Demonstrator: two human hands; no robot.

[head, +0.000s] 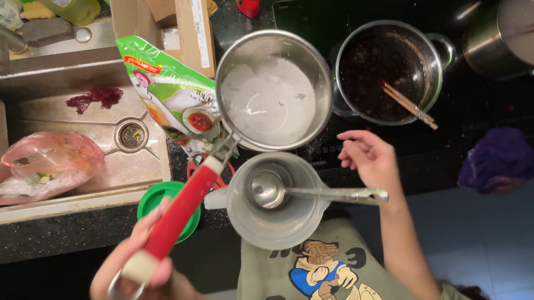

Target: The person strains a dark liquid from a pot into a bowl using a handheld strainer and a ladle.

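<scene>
left hand (147, 271) cut off below, second pot (512, 35) cropped

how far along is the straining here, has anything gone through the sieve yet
Done: dark liquid fills the pot, chopsticks resting in it, and a ladle sits in the clear jug. In hand: the left hand holds the red-handled sieve above the counter; the right hand hovers by the ladle handle. Left: sieve and jug look empty.

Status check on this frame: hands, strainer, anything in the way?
Left hand grips strainer by red handle. Right hand open, empty, near pot. Strainer hangs above jug holding ladle. Nothing between them.
</scene>
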